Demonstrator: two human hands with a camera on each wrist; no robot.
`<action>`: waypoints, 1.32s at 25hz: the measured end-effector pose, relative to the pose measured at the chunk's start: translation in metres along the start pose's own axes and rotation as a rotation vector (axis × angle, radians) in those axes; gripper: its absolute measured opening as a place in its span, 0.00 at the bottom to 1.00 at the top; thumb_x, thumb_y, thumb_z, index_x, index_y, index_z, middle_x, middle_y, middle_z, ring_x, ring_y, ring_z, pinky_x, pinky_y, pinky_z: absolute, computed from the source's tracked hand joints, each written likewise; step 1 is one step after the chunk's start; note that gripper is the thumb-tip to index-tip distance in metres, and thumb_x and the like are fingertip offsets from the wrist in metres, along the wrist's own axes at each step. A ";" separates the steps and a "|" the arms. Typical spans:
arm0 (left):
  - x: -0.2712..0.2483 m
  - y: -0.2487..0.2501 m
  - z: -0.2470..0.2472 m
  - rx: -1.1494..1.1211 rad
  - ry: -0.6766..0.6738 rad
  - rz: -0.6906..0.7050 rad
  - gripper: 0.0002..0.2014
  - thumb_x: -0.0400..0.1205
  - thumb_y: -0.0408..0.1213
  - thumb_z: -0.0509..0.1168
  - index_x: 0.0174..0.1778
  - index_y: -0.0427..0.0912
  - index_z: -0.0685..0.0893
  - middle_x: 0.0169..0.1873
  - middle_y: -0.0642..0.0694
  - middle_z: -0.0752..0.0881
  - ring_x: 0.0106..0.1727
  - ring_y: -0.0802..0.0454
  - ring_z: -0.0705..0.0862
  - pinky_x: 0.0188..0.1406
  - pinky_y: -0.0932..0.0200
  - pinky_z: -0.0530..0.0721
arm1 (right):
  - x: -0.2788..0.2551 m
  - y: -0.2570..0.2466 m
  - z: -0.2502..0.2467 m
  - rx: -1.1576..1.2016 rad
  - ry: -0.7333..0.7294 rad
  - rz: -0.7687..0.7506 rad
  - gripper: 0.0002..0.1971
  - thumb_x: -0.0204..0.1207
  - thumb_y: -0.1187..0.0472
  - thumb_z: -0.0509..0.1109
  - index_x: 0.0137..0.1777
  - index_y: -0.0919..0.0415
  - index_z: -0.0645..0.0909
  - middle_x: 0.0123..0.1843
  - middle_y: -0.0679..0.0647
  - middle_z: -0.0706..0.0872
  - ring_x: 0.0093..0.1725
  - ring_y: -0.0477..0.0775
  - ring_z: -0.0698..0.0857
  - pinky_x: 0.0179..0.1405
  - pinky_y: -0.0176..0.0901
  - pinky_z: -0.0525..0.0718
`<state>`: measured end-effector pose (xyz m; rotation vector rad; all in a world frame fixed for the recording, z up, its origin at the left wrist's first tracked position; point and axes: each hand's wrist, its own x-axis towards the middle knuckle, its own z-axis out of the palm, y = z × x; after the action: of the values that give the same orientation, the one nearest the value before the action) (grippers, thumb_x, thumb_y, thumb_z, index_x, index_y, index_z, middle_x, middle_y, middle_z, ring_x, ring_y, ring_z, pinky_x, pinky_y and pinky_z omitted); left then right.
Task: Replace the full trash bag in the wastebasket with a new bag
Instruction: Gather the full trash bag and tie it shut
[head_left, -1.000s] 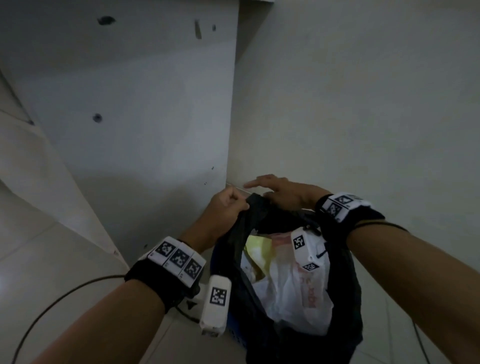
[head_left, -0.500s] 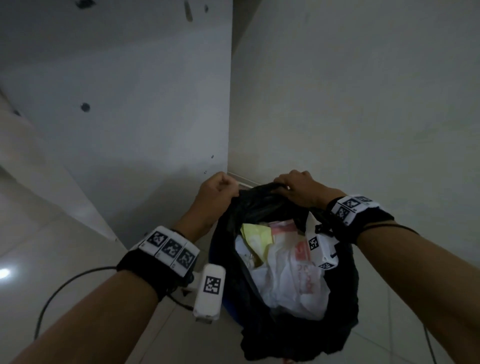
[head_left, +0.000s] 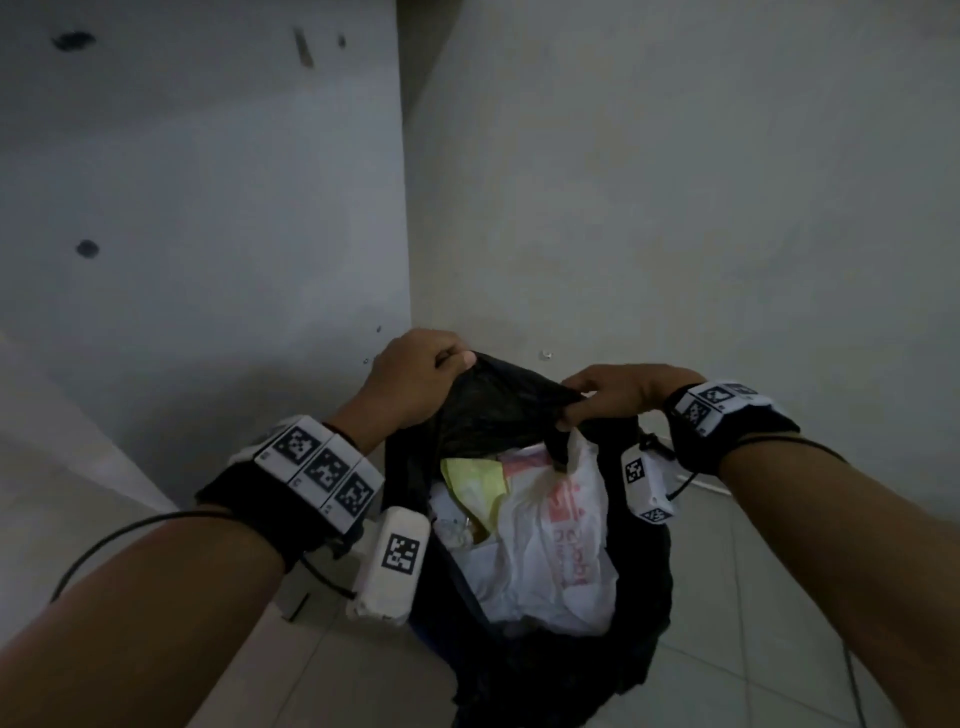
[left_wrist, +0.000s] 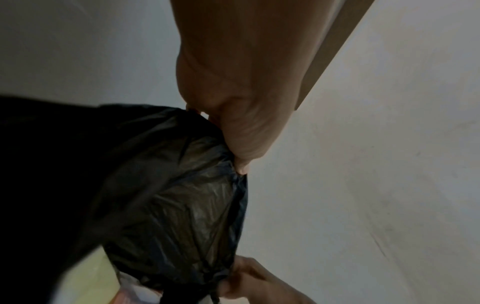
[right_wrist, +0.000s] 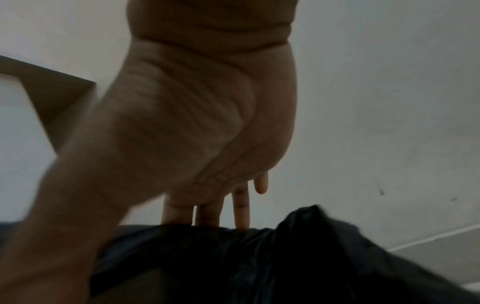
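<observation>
Gripping the bag (head_left: 498, 415) rim, the left hand (head_left: 410, 379) fists it while the right hand (head_left: 618, 397) pinches it. Trash (head_left: 540, 540) fills its open mouth, in the floor (head_left: 779, 623) corner.

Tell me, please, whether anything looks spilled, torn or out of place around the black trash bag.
Nothing stands out: both hands, left hand and right hand, grip the black trash bag rim; the rubbish sits inside.
</observation>
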<state>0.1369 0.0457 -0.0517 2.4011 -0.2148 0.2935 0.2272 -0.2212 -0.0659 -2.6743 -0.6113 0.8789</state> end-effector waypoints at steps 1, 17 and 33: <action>0.000 -0.005 -0.001 0.031 0.019 0.000 0.13 0.85 0.43 0.63 0.42 0.39 0.88 0.40 0.44 0.89 0.43 0.44 0.85 0.47 0.50 0.84 | -0.005 0.011 -0.002 0.091 0.027 -0.005 0.12 0.71 0.41 0.70 0.45 0.47 0.86 0.50 0.48 0.88 0.52 0.53 0.85 0.59 0.48 0.79; 0.003 0.096 0.050 0.576 -0.414 0.180 0.14 0.86 0.50 0.57 0.63 0.54 0.82 0.59 0.50 0.83 0.72 0.43 0.70 0.73 0.30 0.46 | -0.076 0.001 0.058 0.261 0.446 -0.285 0.15 0.74 0.47 0.74 0.44 0.57 0.76 0.39 0.54 0.84 0.37 0.52 0.82 0.37 0.43 0.78; -0.002 0.116 0.066 0.354 -0.249 0.313 0.11 0.87 0.42 0.54 0.52 0.54 0.83 0.50 0.54 0.86 0.58 0.47 0.79 0.64 0.40 0.56 | -0.143 0.032 0.084 0.565 0.388 -0.119 0.19 0.69 0.46 0.79 0.52 0.57 0.80 0.51 0.54 0.87 0.51 0.53 0.87 0.54 0.55 0.84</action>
<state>0.1180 -0.0842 -0.0282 2.7511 -0.7095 0.1837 0.0816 -0.3058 -0.0719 -2.1775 -0.3566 0.3985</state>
